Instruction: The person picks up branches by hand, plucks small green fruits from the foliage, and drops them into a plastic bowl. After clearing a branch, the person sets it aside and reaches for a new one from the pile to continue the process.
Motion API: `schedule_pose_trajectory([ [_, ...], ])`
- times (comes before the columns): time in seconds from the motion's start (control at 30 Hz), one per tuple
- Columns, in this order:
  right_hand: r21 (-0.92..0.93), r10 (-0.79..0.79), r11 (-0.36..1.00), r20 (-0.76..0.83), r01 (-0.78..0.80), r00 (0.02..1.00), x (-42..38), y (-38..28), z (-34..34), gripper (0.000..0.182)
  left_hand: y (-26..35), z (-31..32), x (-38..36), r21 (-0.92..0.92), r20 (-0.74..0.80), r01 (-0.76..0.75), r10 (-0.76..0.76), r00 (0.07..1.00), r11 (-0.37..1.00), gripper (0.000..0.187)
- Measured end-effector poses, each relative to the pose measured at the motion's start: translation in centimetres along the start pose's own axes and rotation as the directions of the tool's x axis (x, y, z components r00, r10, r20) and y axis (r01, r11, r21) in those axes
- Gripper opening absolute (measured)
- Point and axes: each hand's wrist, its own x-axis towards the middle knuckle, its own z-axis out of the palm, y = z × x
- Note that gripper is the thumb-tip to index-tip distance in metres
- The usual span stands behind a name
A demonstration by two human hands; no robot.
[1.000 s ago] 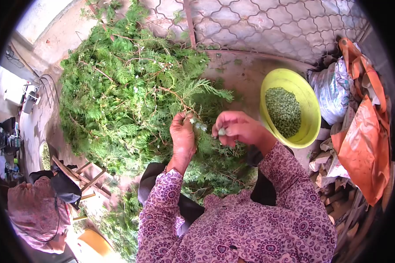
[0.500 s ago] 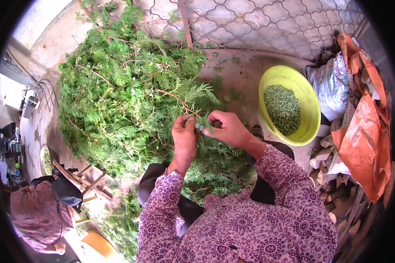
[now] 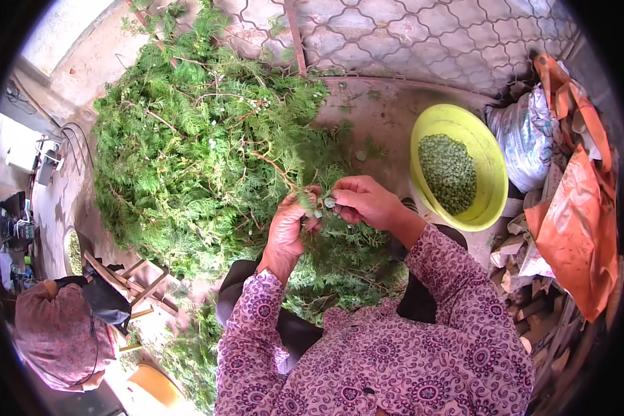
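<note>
My left hand (image 3: 286, 229) is closed around a conifer branch (image 3: 273, 163) with a bare brown stem and green sprays. Close beside it, my right hand (image 3: 367, 202) has thumb and fingers pinched on a small pale green cone (image 3: 329, 202) at the branch's tip. Both hands are above a large heap of cut conifer branches (image 3: 180, 173). To the right stands a yellow-green basin (image 3: 494, 170), with many small green cones (image 3: 447, 173) lying inside.
A white woven sack (image 3: 523, 142) and an orange bag (image 3: 575, 236) lie right of the basin, above split firewood (image 3: 534, 312). A wire mesh (image 3: 409, 41) runs along the back. At lower left, another person (image 3: 62, 333) is beside a wooden stool (image 3: 135, 284) and a yellow tub (image 3: 156, 385).
My left hand has turned slightly and shifted a little left and down. My right hand has moved slightly right, and a pale cone now shows at its fingertips.
</note>
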Motion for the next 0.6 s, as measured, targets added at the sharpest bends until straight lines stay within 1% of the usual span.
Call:
schedule_pose_trajectory([
  [0.07,-0.028,0.005,1.000,0.076,-0.003,0.997,0.0,-0.2,-0.1,0.021,0.0,-0.2,0.2,0.015,-0.033,-0.045,0.045,0.998,0.999,0.028],
  [0.1,-0.027,0.007,1.000,0.077,-0.005,0.997,-0.2,-0.3,0.2,0.021,0.3,-0.5,0.2,0.007,-0.012,-0.069,0.069,0.998,0.998,0.022],
  [0.13,-0.070,-0.057,0.996,0.082,0.062,0.995,-0.5,-0.6,0.8,0.020,0.3,-0.3,0.2,0.006,-0.015,-0.070,0.070,0.997,0.998,0.022],
  [0.17,-0.111,-0.121,0.985,0.092,0.131,0.988,-0.7,-1.0,1.2,0.019,0.3,0.1,0.0,0.001,-0.092,-0.085,0.085,0.992,0.996,0.021],
  [0.2,-0.111,-0.121,0.985,0.094,0.131,0.988,-0.8,-1.1,1.3,0.019,0.3,0.5,-0.1,-0.001,-0.166,-0.100,0.098,0.981,0.995,0.020],
  [0.23,-0.151,-0.140,0.977,0.087,0.151,0.986,-1.0,-1.2,1.4,0.018,0.1,0.7,-0.1,-0.050,-0.167,-0.109,0.099,0.981,0.993,0.019],
  [0.27,-0.190,-0.159,0.967,0.079,0.171,0.984,-1.1,-1.2,1.5,0.017,0.2,0.9,-0.2,-0.050,-0.167,-0.108,0.099,0.981,0.993,0.019],
  [0.3,-0.190,-0.159,0.967,0.078,0.171,0.984,-1.1,-1.1,1.4,0.017,0.3,1.1,-0.4,-0.016,-0.178,-0.099,0.094,0.979,0.995,0.019],
  [0.33,-0.232,-0.183,0.953,0.072,0.195,0.980,-1.1,-0.9,1.3,0.016,0.3,1.2,-0.4,0.017,-0.191,-0.089,0.090,0.978,0.996,0.018],
  [0.37,-0.275,-0.207,0.937,0.068,0.217,0.976,-1.1,-0.7,1.3,0.016,0.1,1.1,-0.2,0.016,-0.191,-0.089,0.090,0.977,0.996,0.018],
  [0.4,-0.276,-0.204,0.937,0.071,0.216,0.976,-1.2,-0.8,1.2,0.016,-0.4,0.8,0.1,0.007,-0.185,-0.117,0.116,0.976,0.993,0.018],
  [0.47,-0.113,-0.053,0.991,0.156,0.071,0.986,-1.7,-1.1,1.1,0.013,-0.6,-0.5,0.9,-0.005,-0.183,-0.146,0.142,0.973,0.989,0.017],
  [0.5,-0.116,-0.047,0.991,0.162,0.066,0.986,-2.2,-1.1,0.9,0.013,0.0,-1.4,1.5,-0.011,-0.214,-0.168,0.161,0.963,0.986,0.017],
  [0.53,-0.046,-0.028,0.998,0.273,0.042,0.962,-2.6,-1.1,0.8,0.012,0.4,-1.9,1.9,-0.017,-0.245,-0.194,0.184,0.952,0.981,0.016],
  [0.57,0.027,-0.022,1.000,0.377,0.013,0.926,-2.8,-1.1,0.6,0.013,0.7,-0.9,1.5,-0.019,-0.323,-0.231,0.212,0.922,0.973,0.013],
  [0.6,0.034,-0.028,0.999,0.372,0.016,0.928,-2.8,-1.3,0.7,0.013,0.7,-0.9,1.4,-0.012,-0.320,-0.225,0.209,0.924,0.974,0.013],
])
